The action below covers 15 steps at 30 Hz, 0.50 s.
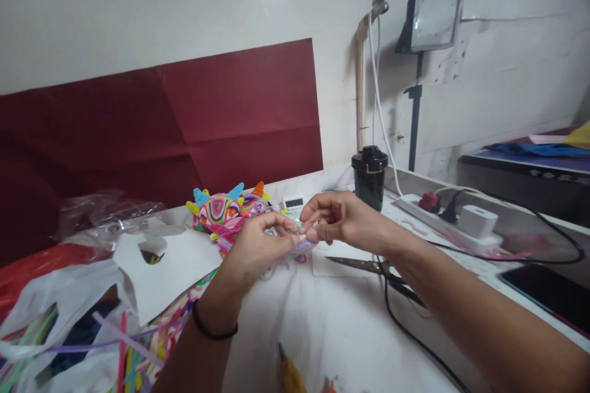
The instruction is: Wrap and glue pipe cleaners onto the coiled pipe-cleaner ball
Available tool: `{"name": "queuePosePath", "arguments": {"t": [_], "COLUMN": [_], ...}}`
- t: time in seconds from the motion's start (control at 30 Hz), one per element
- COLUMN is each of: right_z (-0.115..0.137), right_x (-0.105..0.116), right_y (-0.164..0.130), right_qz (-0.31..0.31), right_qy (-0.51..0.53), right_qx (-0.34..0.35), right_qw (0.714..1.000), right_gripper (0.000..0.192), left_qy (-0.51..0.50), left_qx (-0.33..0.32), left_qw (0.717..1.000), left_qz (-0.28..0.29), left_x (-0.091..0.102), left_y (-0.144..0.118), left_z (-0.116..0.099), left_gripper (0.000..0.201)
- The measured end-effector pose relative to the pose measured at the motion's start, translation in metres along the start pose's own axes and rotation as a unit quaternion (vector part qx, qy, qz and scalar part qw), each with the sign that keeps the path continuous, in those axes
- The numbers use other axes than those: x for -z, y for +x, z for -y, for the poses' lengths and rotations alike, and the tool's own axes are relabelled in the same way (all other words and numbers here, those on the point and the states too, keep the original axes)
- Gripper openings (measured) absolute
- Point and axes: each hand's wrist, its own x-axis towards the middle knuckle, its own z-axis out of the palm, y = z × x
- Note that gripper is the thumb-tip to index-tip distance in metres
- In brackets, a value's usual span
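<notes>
Here, at a crowded white worktop point(350, 325), a person's two bare hands meet above its middle. The left hand point(258, 245), a dark band on its wrist, has its fingers curled nearly closed, thumb and fingertips pinching a small pale piece point(300, 237) that is too small to make out clearly. The right hand point(338, 221) comes in from the other side, its fingers likewise drawn together on the same piece, so the fingertips of both hands touch. The piece sits between the hands, held just above the worktop, in front of a bright multicoloured pipe-cleaner figure point(225, 209) with blue and orange horns.

Open room is scarce to the left, where a white paper cutout point(170, 270), plastic bags and loose coloured pipe cleaners point(124, 356) cover the surface up to its near edge. A bare patch lies straight below the hands. Scissors point(369, 267) lie just beside the right forearm, with a black cable point(410, 334) running under it towards the near edge. Further right, a white power strip point(454, 224) lines the worktop's far edge, near a black lidded cup point(369, 175) and a small digital timer point(293, 202). A dark red sheet point(184, 116) hangs on the wall behind.
</notes>
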Motion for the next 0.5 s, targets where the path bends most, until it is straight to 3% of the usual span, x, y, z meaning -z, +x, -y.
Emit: {"name": "queuePosePath", "arguments": {"t": [0.3, 0.5], "right_z": [-0.0005, 0.0044], "right_x": [0.0045, 0.0087], "right_y": [0.0019, 0.0011], "right_qz": [-0.001, -0.008], "right_qy": [0.025, 0.002], "right_qx": [-0.021, -0.021], "right_qw": [0.999, 1.0], "right_gripper": [0.029, 0.035], "left_qy": [-0.065, -0.112], "left_qx": [0.051, 0.035], "left_qw": [0.996, 0.993], "left_qz": [0.012, 0.031], "left_x": [0.0019, 0.0059], "left_y": [0.0024, 0.0045], "left_z": [0.0027, 0.0056], "left_gripper": [0.022, 0.028]}}
